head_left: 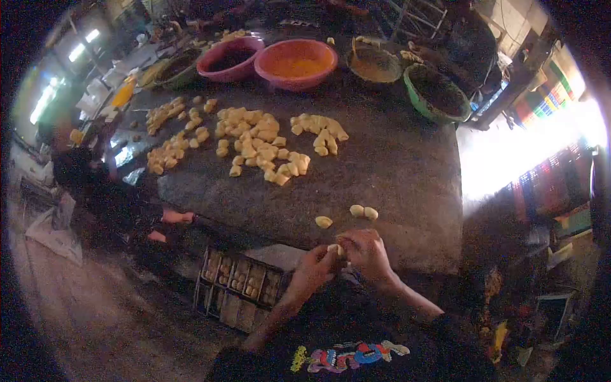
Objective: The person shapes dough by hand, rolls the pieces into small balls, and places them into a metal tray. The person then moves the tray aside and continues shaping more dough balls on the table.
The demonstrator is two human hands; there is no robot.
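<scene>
Both hands work at the near edge of the stone slab (407,165), bare surface just ahead. Left hand (313,270) and right hand (366,253) pinch one dough piece (333,249) between closed fingertips.

Pink bowl (230,58), orange bowl (296,63), green bowl (436,94) along the dark table's (407,165) far edge.

You are working in dim light; harsh daylight floods in from your right and burns out to white glare. The tabletop (394,165) stays dark and grainy. Fisheye bending and black corners ring a soft, blurry view.
</scene>
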